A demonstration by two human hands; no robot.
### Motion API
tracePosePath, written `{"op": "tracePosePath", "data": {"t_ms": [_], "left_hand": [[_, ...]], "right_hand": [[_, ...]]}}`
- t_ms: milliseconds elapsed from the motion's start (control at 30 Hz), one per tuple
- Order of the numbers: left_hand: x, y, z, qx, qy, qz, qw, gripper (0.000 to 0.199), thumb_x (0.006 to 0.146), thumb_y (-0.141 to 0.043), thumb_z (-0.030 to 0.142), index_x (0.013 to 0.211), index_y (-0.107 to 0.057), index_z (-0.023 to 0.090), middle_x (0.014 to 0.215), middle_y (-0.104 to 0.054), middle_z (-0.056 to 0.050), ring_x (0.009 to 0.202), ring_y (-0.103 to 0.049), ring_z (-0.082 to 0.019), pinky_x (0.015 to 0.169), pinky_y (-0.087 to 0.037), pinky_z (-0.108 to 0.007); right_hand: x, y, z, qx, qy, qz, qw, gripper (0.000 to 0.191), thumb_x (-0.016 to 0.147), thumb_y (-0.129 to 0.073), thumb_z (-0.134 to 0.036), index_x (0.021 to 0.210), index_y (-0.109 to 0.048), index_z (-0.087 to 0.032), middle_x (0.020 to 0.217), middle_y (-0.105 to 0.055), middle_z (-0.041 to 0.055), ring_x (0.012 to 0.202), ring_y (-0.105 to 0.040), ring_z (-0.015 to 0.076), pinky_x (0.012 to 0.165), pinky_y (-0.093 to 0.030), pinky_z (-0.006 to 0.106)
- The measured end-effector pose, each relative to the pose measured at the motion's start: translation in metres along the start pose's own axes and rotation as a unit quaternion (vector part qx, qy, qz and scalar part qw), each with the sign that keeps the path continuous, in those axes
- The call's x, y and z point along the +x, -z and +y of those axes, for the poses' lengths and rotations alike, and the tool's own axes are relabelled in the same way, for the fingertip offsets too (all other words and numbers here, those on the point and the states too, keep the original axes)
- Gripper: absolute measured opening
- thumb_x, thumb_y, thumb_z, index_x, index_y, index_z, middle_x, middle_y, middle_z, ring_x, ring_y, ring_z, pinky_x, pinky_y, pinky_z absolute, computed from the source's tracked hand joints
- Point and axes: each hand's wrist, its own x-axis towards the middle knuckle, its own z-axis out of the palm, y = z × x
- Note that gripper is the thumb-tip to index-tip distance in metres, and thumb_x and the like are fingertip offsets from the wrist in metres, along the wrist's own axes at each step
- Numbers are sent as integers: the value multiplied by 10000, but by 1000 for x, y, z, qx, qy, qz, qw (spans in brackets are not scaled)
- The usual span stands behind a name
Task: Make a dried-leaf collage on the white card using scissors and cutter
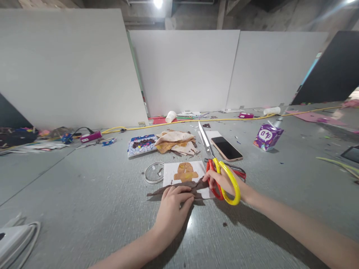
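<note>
Scissors (pixel 230 183) with one red and one yellow handle are in my right hand (pixel 221 181), its fingers curled about the handles. The blades stick up and away from me, nearly together. My right fingertips touch the right end of a strip of crinkled dark brown paper (pixel 159 192). My left hand (pixel 175 209) has its fingers bent over the middle of this strip, the thumb close to the fingertips. Beneath the strip lies a white card (pixel 168 173) bearing light brown pieces (pixel 185 172) in a hat-like shape. The card's lower part is mostly covered.
Behind the card lie a patterned blue-white piece (pixel 142 145), crumpled tan paper (pixel 175 141) and a phone (pixel 226 148). A tape ring (pixel 154 173) sits left of it. A purple drink carton (pixel 268 137) stands at right. A yellow cord (pixel 179 121) crosses before white panels (pixel 185 71).
</note>
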Motion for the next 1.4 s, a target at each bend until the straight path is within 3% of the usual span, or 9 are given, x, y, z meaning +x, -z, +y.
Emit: {"op": "tracePosePath", "data": {"t_ms": [200, 367, 800, 1400], "left_hand": [[5, -4, -1, -120, 56, 17, 991, 230, 807, -471, 209, 752, -692, 245, 931, -659, -13, 900, -564, -196, 831, -429, -387], [5, -5, -2, -135, 59, 27, 989, 232, 815, -463, 219, 779, -690, 246, 936, -662, -17, 906, -565, -204, 848, -421, -398], [-8, -8, -1, 91, -42, -10, 995, 263, 841, -430, 219, 1029, -602, 284, 1180, -538, 4, 1007, -467, -222, 884, -353, -454], [-10, -7, 0, 143, -81, -15, 986, 275, 828, -451, 222, 1065, -570, 295, 1199, -523, -5, 1040, -464, -222, 946, -299, -465]], "right_hand": [[-1, 1, -3, -14, 2, 1, 1000, 225, 718, -416, -247, 569, -565, -169, 451, -543, 1, 469, -554, 125, 529, -426, 250], [-1, 1, -3, -24, 7, 1, 1000, 242, 722, -407, -251, 565, -573, -171, 460, -547, 5, 482, -558, 130, 529, -426, 251], [1, 1, 1, -2, 6, -7, 1000, 262, 731, -396, -276, 589, -582, -157, 473, -552, 18, 472, -552, 131, 481, -423, 245], [2, 1, 3, -5, -1, -8, 1000, 227, 735, -399, -252, 601, -560, -164, 447, -525, -6, 459, -541, 117, 483, -418, 231]]}}
